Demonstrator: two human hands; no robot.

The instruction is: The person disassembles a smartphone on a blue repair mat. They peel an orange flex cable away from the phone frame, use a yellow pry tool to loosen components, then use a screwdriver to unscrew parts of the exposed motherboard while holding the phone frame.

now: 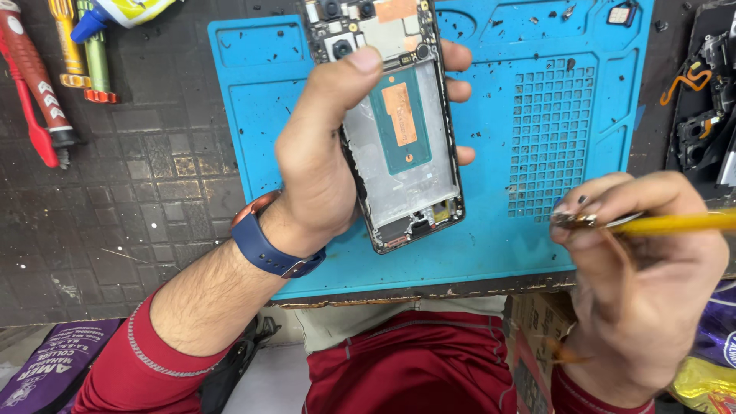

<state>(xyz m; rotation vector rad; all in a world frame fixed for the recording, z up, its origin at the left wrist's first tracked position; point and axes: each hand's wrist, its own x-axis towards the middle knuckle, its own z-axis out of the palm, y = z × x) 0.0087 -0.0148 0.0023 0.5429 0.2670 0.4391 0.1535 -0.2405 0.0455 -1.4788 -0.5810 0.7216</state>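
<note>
- Dark rubbery bench top (pixel 153 192), ribbed and grubby, runs under everything; a bunch of screwdrivers (pixel 54 77) with red, yellow and green handles sits far left.
- Blue silicone repair mat (pixel 552 215) lies on it, centre to right, peppered with black specks and a grid of little square wells.
- Left hand (pixel 322 153), blue band on the wrist, is wrapped round an opened phone (pixel 402 146): thumb clamped on the near-left edge, fingertips curled over the right edge. So the phone is held up above the mat, innards facing up, camera end far, port end near.
- Right hand (pixel 636 291) sits near right, just off the mat's edge, pinched shut on a thin yellow-handled tool (pixel 675 223), metal tip poking left from the fingertips. Tip is well apart from the phone.
- Loose black phone parts (pixel 701 130) with an orange flex lie far right.
- Risk-wise, I reckon: it's only an edge grip, so a hard poke could twist the frame out. That pointy tip could nick a flex or the copper patch (pixel 400 115). The specks of grit could drop inside too.
</note>
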